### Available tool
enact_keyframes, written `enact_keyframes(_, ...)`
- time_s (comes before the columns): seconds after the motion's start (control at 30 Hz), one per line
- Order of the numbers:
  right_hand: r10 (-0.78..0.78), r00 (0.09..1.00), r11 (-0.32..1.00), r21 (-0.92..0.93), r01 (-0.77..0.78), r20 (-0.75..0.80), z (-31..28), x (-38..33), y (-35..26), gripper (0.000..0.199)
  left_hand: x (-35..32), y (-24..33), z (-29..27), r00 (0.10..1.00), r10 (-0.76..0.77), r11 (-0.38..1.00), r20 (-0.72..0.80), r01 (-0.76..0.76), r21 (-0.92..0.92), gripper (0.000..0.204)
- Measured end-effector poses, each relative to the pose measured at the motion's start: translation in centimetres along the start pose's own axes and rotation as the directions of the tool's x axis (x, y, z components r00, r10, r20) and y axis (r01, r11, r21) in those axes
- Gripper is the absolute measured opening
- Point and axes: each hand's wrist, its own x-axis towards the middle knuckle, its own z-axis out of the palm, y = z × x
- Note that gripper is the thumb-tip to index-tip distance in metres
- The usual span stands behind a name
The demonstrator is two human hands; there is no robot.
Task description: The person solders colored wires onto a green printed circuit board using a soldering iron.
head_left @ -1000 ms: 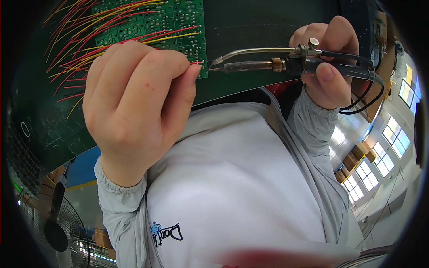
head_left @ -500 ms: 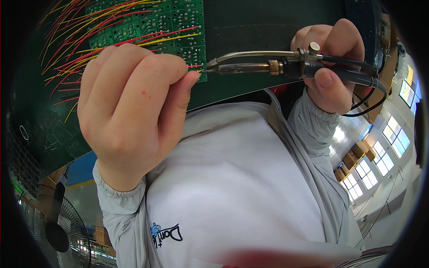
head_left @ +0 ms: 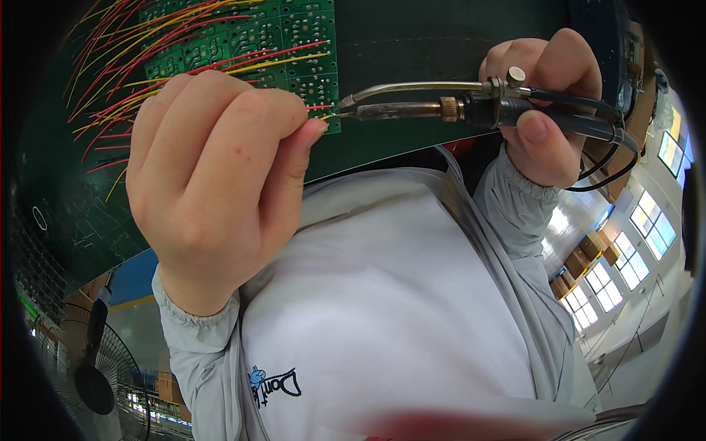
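Observation:
My left hand (head_left: 213, 169) is closed in a pinch at the lower right edge of a green circuit board panel (head_left: 318, 82). A yellow wire (head_left: 328, 117) comes out beyond the pinching fingertips, its end against the board; a red wire end (head_left: 319, 107) lies just above it. My right hand (head_left: 548, 95) is wrapped round a soldering iron (head_left: 401, 111) with a curved metal solder-feed tube (head_left: 412, 87) clamped along it. The iron points left, its fine tip at or very near the yellow wire's end. My fingers hide the rest of that wire.
Many red and yellow wires (head_left: 121, 62) fan leftward from the panel. Everything lies on a dark green work mat (head_left: 81, 213). Black cable loops (head_left: 614, 165) hang from the iron's rear. A fan (head_left: 95, 386) stands at lower left, with cartons (head_left: 588, 250) far off at right.
Very little differs. My left hand has shifted slightly left, and the iron's tip sits a touch farther right. Both grips are the same.

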Motion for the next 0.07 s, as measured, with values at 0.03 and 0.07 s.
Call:
enact_keyframes(0.03,0.0,1.0,1.0,0.001,0.0,0.001,-0.02,0.03,0.02,0.033,-0.02,-0.01,0.01,1.0,0.005,1.0,-0.003,-0.005,0.001,0.014)
enact_keyframes(0.07,0.004,1.0,1.0,0.015,-0.004,0.01,-0.06,0.06,0.03,0.034,-0.04,-0.02,-0.01,1.0,0.004,1.0,-0.003,-0.004,0.002,0.014)
